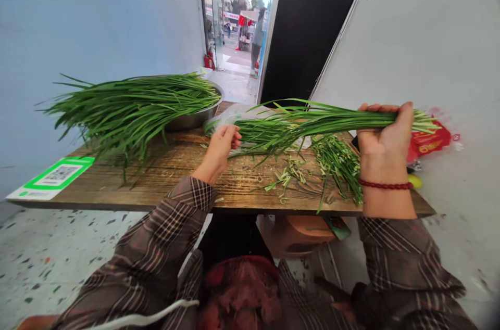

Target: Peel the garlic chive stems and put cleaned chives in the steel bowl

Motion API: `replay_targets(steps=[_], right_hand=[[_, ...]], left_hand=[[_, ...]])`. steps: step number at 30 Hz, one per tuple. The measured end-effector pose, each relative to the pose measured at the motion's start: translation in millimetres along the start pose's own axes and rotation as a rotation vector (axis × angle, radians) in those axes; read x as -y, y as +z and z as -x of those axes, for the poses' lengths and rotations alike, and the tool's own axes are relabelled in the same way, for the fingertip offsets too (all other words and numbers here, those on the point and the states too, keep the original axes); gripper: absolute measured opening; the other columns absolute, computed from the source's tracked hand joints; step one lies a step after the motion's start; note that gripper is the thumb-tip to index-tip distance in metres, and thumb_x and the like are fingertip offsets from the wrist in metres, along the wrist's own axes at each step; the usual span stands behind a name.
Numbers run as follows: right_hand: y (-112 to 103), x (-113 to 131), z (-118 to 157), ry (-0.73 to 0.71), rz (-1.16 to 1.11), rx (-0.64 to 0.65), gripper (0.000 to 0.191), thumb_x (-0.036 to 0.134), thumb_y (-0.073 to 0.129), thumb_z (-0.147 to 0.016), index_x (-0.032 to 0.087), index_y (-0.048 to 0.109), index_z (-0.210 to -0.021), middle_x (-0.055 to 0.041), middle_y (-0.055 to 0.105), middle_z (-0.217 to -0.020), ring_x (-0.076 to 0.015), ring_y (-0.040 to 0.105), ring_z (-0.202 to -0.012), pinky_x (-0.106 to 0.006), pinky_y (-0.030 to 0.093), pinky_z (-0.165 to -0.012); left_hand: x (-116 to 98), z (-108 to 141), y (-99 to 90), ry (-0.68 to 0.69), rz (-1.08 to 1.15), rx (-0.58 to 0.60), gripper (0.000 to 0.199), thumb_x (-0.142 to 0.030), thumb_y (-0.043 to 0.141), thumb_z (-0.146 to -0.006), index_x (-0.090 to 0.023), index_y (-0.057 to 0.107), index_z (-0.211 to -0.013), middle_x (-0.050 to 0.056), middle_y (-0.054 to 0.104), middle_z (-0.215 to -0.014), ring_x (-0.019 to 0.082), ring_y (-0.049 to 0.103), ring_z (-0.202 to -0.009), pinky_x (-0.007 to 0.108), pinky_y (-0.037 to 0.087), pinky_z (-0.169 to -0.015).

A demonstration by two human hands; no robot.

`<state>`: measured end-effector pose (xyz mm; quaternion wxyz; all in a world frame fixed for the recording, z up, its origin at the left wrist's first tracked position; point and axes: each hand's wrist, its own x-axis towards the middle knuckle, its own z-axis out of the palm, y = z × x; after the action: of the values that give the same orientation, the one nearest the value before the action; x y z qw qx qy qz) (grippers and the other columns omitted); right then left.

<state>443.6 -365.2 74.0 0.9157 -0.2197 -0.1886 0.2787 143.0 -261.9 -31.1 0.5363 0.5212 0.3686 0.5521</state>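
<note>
My right hand (385, 137), a red braided cord on its wrist, is wrapped round a bunch of long green stalks (328, 117). Their pale ends stick out to the right and the leaves reach left over the table. My left hand (224, 142) is near the left tips of more green stalks (258, 135), its fingers curled; whether it pinches anything is too small to tell. A large heap of the same greens (136, 103) lies in a metal bowl (191, 119) at the left. Short trimmings (291, 171) and a loose pile (338, 163) lie on the wood.
The wooden table (172, 163) carries a green-and-white QR card (58, 176) at its left end. A red package (429, 137) stands at the right end. Below the table is a brown box (300, 233). Beyond an open doorway are people and a street.
</note>
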Motion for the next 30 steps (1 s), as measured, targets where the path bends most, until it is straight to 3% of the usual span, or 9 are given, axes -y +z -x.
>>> replay_targets(steps=[3,5,8,11,14,19,23,26,30], right_hand=[[5,-8,5,0.006,-0.072,-0.003,0.033,0.036,0.053,-0.092,0.02,0.044,-0.065,0.0089,0.049,-0.057,-0.0076,0.057,-0.053,-0.03,0.059,-0.067],[11,-15,11,0.045,-0.073,0.023,0.033,0.036,0.055,-0.092,0.02,0.045,-0.064,0.0084,0.05,-0.057,-0.008,0.058,-0.055,-0.031,0.06,-0.069],[18,-18,19,0.065,-0.05,0.043,0.035,0.038,0.054,-0.092,0.019,0.045,-0.063,0.008,0.05,-0.057,-0.0081,0.059,-0.055,-0.032,0.06,-0.07],[21,-8,20,-0.009,-0.017,0.007,0.039,0.039,0.05,-0.094,0.02,0.044,-0.061,0.0079,0.048,-0.054,-0.0082,0.057,-0.052,-0.03,0.059,-0.066],[17,11,16,-0.14,0.007,-0.049,0.042,0.033,0.043,-0.097,0.02,0.044,-0.057,0.0075,0.047,-0.05,-0.0084,0.055,-0.049,-0.029,0.058,-0.064],[13,28,14,-0.268,0.069,-0.033,0.047,0.031,0.037,-0.099,0.02,0.047,-0.054,0.0062,0.048,-0.05,-0.0093,0.056,-0.05,-0.03,0.057,-0.066],[27,8,41,-0.21,0.113,0.093,0.045,0.033,0.04,-0.099,0.02,0.05,-0.057,0.0052,0.049,-0.052,-0.0095,0.056,-0.052,-0.03,0.057,-0.068],[42,-16,75,-0.132,0.164,0.247,0.04,0.035,0.045,-0.097,0.019,0.051,-0.061,0.0048,0.049,-0.054,-0.0104,0.057,-0.056,-0.032,0.058,-0.073],[60,-36,112,0.015,0.213,0.409,0.036,0.038,0.051,-0.095,0.02,0.05,-0.064,0.0055,0.049,-0.059,-0.0099,0.058,-0.061,-0.033,0.057,-0.078]], left_hand=[[2,11,12.6,0.042,-0.131,0.259,0.056,-0.03,0.077,-0.066,-0.019,0.058,-0.118,0.008,0.064,-0.114,0.011,0.063,-0.079,0.02,0.048,-0.064],[4,17,21.6,0.076,-0.195,0.431,0.067,-0.022,0.081,-0.056,-0.019,0.058,-0.12,0.01,0.064,-0.119,0.014,0.064,-0.085,0.023,0.05,-0.071],[8,18,24.5,0.062,-0.3,0.551,0.019,-0.025,0.069,-0.07,-0.015,0.065,-0.086,0.006,0.07,-0.083,0.013,0.062,-0.064,0.023,0.048,-0.062],[10,8,7.4,0.083,-0.44,0.449,0.019,-0.027,0.056,-0.079,-0.018,0.058,-0.063,0.0,0.061,-0.059,0.012,0.053,-0.05,0.021,0.041,-0.052],[9,-7,-22.0,0.259,-0.608,0.209,0.017,-0.024,0.057,-0.077,-0.018,0.061,-0.062,-0.001,0.057,-0.057,0.012,0.05,-0.057,0.02,0.037,-0.055],[-3,-18,-44.8,0.276,-0.606,-0.146,0.022,-0.024,0.05,-0.082,-0.014,0.068,-0.091,0.001,0.06,-0.066,0.014,0.052,-0.062,0.022,0.04,-0.059],[-42,5,-10.6,0.505,-0.551,-0.033,0.041,-0.03,0.06,-0.082,-0.015,0.06,-0.12,0.011,0.065,-0.112,0.019,0.061,-0.095,0.029,0.048,-0.082],[-76,29,29.4,0.702,-0.513,0.182,0.055,-0.035,0.071,-0.077,-0.016,0.056,-0.127,0.014,0.057,-0.133,0.028,0.05,-0.126,0.041,0.039,-0.107],[-94,44,62.9,0.729,-0.402,0.524,0.078,-0.033,0.084,-0.063,-0.016,0.052,-0.131,0.015,0.053,-0.138,0.034,0.045,-0.134,0.047,0.036,-0.113]])
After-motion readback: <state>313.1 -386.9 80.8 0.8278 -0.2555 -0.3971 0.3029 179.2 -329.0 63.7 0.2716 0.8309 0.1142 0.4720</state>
